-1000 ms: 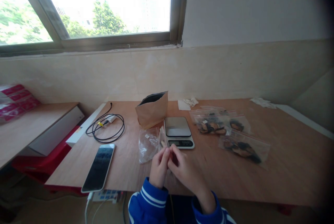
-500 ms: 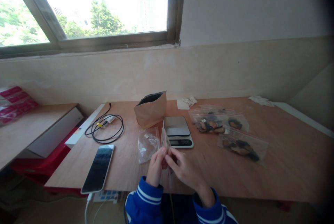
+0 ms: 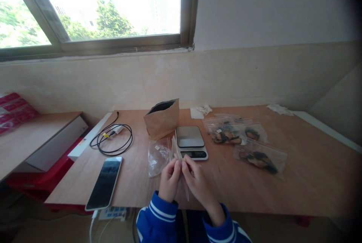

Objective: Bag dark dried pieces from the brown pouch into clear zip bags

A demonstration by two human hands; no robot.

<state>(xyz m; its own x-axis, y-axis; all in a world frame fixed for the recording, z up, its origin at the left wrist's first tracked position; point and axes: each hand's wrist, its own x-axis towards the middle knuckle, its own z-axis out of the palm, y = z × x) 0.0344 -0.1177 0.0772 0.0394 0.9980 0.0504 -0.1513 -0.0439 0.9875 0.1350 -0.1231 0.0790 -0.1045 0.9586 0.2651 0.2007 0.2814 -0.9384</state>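
Observation:
My left hand (image 3: 169, 180) and my right hand (image 3: 198, 184) meet at the near edge of the wooden table (image 3: 311, 175), both pinching a thin clear zip bag (image 3: 179, 163) held edge-on between the fingertips. Just beyond the hands sits a small digital kitchen scale (image 3: 191, 142). To its left lies an empty clear bag (image 3: 157, 156), and behind that stands an open brown paper pouch (image 3: 162, 119). Both wrists wear blue sleeves with white stripes.
Several clear zip bags with dark contents (image 3: 243, 141) lie right of the scale. A smartphone (image 3: 104, 182) rests face up at the near left, a coiled black cable (image 3: 111, 138) behind it. Crumpled tissue (image 3: 201, 111) lies near the wall. A lower side table (image 3: 34, 137) stands left.
The hands have kept working the clear bag at the table edge, fingertips shifting slightly; the bag now hangs down between them. The view drifted a little to the right.

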